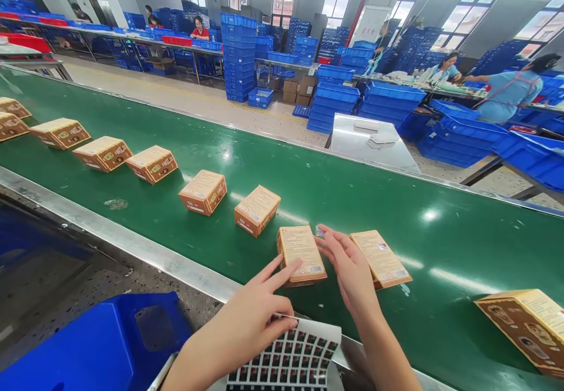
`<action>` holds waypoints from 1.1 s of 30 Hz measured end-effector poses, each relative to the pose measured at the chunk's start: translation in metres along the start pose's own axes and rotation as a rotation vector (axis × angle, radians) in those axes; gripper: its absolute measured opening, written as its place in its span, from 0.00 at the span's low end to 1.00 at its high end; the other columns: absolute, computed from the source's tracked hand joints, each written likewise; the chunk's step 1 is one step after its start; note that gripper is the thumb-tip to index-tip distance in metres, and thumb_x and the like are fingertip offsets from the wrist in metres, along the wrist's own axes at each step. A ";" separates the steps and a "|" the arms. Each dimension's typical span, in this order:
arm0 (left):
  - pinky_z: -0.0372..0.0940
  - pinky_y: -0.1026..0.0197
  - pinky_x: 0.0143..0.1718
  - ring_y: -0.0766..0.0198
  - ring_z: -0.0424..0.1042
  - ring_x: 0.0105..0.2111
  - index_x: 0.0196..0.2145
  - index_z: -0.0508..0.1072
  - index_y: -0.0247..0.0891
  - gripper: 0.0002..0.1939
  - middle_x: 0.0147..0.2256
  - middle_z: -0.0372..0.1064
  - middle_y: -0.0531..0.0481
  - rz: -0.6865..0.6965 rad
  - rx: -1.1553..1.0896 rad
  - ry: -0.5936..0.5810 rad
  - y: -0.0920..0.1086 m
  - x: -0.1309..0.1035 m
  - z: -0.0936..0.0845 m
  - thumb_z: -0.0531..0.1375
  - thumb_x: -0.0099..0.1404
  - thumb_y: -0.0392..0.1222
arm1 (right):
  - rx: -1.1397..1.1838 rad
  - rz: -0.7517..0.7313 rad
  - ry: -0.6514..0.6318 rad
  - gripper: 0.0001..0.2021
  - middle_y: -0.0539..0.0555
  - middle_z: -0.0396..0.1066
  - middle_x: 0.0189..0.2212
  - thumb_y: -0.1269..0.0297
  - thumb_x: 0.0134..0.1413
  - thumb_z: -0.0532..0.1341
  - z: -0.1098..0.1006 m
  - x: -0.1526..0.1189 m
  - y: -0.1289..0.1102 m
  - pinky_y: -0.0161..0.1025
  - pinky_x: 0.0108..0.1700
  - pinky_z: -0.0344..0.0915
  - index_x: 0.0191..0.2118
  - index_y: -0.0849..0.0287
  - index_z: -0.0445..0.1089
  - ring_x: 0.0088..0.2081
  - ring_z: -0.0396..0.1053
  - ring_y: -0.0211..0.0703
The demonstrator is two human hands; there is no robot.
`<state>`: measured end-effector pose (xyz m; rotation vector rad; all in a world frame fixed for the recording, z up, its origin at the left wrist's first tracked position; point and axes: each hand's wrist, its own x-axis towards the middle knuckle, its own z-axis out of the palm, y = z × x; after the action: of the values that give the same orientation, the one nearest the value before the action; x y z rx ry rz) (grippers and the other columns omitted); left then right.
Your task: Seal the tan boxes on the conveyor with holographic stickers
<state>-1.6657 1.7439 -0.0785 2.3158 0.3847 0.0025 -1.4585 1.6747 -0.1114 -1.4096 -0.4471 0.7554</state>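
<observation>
My left hand (253, 314) curls its thumb and lower fingers at the top edge of a sheet of stickers (286, 359). Its index and middle fingers stretch onto the top of a small brown-and-cream carton (302, 250). By that carton's right side is my right hand (350, 265), with a small shiny sticker (319, 232) at its fingertips. Just right of this hand lies another carton (379, 256), which bears a similar shiny sticker on its top. Both cartons rest on the green conveyor belt (423, 232).
Several similar cartons (202, 191) trail off to the left on the belt; one carton (529, 326) sits at far right. A metal rail (176, 265) edges the near side. A blue bin (92, 344) stands lower left. Beyond are stacked blue crates (240, 56) and people at benches.
</observation>
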 end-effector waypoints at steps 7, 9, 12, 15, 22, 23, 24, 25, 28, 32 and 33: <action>0.55 0.48 0.67 0.48 0.40 0.71 0.31 0.78 0.39 0.07 0.70 0.45 0.54 0.055 0.050 -0.003 0.007 0.009 0.008 0.62 0.66 0.37 | -0.133 0.078 -0.046 0.17 0.56 0.71 0.56 0.49 0.45 0.71 -0.012 -0.002 -0.005 0.45 0.53 0.65 0.33 0.58 0.75 0.55 0.69 0.55; 0.55 0.48 0.67 0.49 0.40 0.71 0.30 0.78 0.39 0.06 0.70 0.45 0.54 0.081 0.055 0.000 0.009 0.011 0.010 0.63 0.66 0.37 | -0.132 0.091 -0.058 0.17 0.57 0.70 0.57 0.49 0.46 0.70 -0.017 -0.002 -0.004 0.44 0.50 0.66 0.31 0.58 0.74 0.54 0.69 0.56; 0.56 0.49 0.66 0.49 0.41 0.71 0.30 0.78 0.39 0.06 0.70 0.45 0.53 0.109 0.067 -0.001 0.012 0.015 0.015 0.63 0.66 0.37 | -0.141 0.097 -0.055 0.17 0.57 0.68 0.58 0.48 0.46 0.70 -0.022 -0.003 -0.004 0.43 0.46 0.68 0.32 0.58 0.73 0.52 0.70 0.55; 0.56 0.49 0.66 0.48 0.42 0.70 0.30 0.78 0.39 0.06 0.70 0.45 0.53 0.126 0.088 0.002 0.015 0.019 0.018 0.63 0.65 0.37 | -0.216 0.053 -0.037 0.18 0.58 0.68 0.58 0.47 0.47 0.69 -0.027 -0.006 -0.006 0.44 0.44 0.69 0.32 0.58 0.72 0.49 0.72 0.55; 0.55 0.49 0.66 0.48 0.54 0.67 0.31 0.76 0.38 0.06 0.69 0.49 0.52 0.202 0.112 0.028 0.026 0.025 0.024 0.63 0.67 0.38 | -0.487 -0.115 0.126 0.23 0.62 0.74 0.48 0.46 0.48 0.66 -0.040 -0.009 -0.010 0.49 0.45 0.69 0.44 0.56 0.66 0.42 0.75 0.52; 0.58 0.50 0.65 0.49 0.60 0.64 0.31 0.76 0.38 0.06 0.69 0.50 0.51 0.196 0.098 0.029 0.027 0.025 0.024 0.62 0.67 0.38 | -0.491 -0.119 0.151 0.25 0.61 0.75 0.46 0.46 0.48 0.66 -0.042 -0.008 -0.011 0.48 0.43 0.70 0.47 0.56 0.64 0.40 0.75 0.52; 0.62 0.53 0.61 0.51 0.68 0.59 0.31 0.76 0.38 0.07 0.69 0.52 0.51 0.183 0.078 0.032 0.028 0.024 0.023 0.62 0.68 0.38 | -0.499 -0.123 0.166 0.27 0.61 0.76 0.43 0.46 0.48 0.66 -0.045 -0.006 -0.013 0.47 0.41 0.70 0.49 0.56 0.62 0.39 0.75 0.52; 0.66 0.56 0.55 0.55 0.73 0.53 0.31 0.76 0.39 0.07 0.68 0.54 0.51 0.162 0.057 0.037 0.029 0.023 0.021 0.61 0.68 0.39 | -0.516 -0.128 0.171 0.27 0.60 0.76 0.41 0.46 0.50 0.65 -0.048 -0.004 -0.015 0.47 0.40 0.70 0.49 0.57 0.62 0.37 0.75 0.52; 0.67 0.64 0.37 0.65 0.77 0.35 0.35 0.77 0.41 0.10 0.55 0.71 0.50 0.078 0.018 0.081 0.028 0.015 0.013 0.57 0.72 0.42 | -0.640 -0.163 0.187 0.26 0.60 0.76 0.42 0.46 0.55 0.60 -0.052 -0.006 -0.023 0.47 0.39 0.69 0.54 0.57 0.62 0.37 0.75 0.53; 0.61 0.66 0.33 0.65 0.73 0.32 0.40 0.76 0.44 0.11 0.32 0.76 0.55 -0.052 -0.079 0.137 0.021 0.003 0.001 0.54 0.73 0.44 | -0.921 -0.305 0.088 0.48 0.66 0.67 0.57 0.48 0.47 0.67 -0.053 -0.021 -0.030 0.48 0.36 0.70 0.70 0.54 0.46 0.43 0.74 0.60; 0.60 0.66 0.32 0.66 0.72 0.30 0.40 0.76 0.43 0.09 0.30 0.75 0.56 -0.104 -0.118 0.138 0.019 0.001 -0.001 0.56 0.71 0.43 | -1.001 -0.331 0.043 0.51 0.67 0.65 0.59 0.49 0.46 0.68 -0.054 -0.024 -0.030 0.49 0.34 0.70 0.71 0.53 0.42 0.45 0.73 0.63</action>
<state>-1.6598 1.7324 -0.0641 2.1833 0.5599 0.1304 -1.4323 1.6196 -0.0857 -2.1834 -1.0860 0.1976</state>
